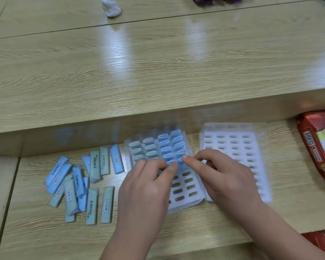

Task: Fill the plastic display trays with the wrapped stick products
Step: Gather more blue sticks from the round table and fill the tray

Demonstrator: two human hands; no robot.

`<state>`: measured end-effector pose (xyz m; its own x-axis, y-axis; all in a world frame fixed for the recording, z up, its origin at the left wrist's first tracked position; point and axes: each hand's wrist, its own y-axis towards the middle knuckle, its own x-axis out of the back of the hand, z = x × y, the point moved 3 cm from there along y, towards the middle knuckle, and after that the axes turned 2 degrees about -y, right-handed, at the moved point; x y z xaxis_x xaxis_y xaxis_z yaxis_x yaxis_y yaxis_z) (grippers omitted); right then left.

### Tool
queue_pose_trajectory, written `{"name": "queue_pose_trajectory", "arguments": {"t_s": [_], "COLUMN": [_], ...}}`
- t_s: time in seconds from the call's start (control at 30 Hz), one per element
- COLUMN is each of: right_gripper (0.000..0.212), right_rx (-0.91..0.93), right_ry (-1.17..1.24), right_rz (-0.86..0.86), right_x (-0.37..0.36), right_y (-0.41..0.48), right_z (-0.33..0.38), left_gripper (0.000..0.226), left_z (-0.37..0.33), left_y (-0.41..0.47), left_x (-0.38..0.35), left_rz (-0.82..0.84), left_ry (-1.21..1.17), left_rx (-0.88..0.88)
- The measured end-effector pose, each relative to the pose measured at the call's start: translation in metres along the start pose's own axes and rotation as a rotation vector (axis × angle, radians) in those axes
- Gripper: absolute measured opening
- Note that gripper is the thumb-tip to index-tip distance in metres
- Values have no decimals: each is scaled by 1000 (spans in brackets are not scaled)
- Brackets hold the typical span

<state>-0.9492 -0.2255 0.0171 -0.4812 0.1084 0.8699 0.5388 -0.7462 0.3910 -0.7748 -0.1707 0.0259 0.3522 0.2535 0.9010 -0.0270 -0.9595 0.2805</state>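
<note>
Sticks [166, 145] seemingly upright in tray [185, 187]

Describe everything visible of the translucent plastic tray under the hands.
The translucent white slotted plastic tray lies flat on the lower wooden shelf. Its far rows hold upright pale green wrapped sticks at left and blue wrapped sticks at right; the nearer oval slots are empty. The left hand and right hand meet with curled fingertips at the nearest blue sticks; their grip is unclear. Its right edge meets another white tray.
</note>
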Motion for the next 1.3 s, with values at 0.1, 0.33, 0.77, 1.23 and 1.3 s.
{"name": "queue_pose_trajectory", "arguments": {"t_s": [0.1, 0.33, 0.77, 1.23, 1.3], "right_gripper": [40, 34, 19, 74, 73], "right_rx": [50, -23, -212, -578, -583], "right_ry": [-5, 109, 140, 221, 136], "right_rz": [-43, 0, -160, 463, 480], "right_x": [3, -8, -1, -106, -109], "right_y": [3, 4, 4, 24, 24], "right_z": [-3, 2, 42, 195, 194], "left_gripper": [34, 7, 27, 25, 32], "left_z": [4, 8, 25, 127, 123], "left_y": [-3, 2, -20, -112, -114], "left_x": [0, 0, 25, 41, 38], "left_rz": [-78, -80, -89, -44, 23], "left_ry": [-77, -185, -264, -166, -82], "left_rx": [63, 76, 178, 805, 810]}}
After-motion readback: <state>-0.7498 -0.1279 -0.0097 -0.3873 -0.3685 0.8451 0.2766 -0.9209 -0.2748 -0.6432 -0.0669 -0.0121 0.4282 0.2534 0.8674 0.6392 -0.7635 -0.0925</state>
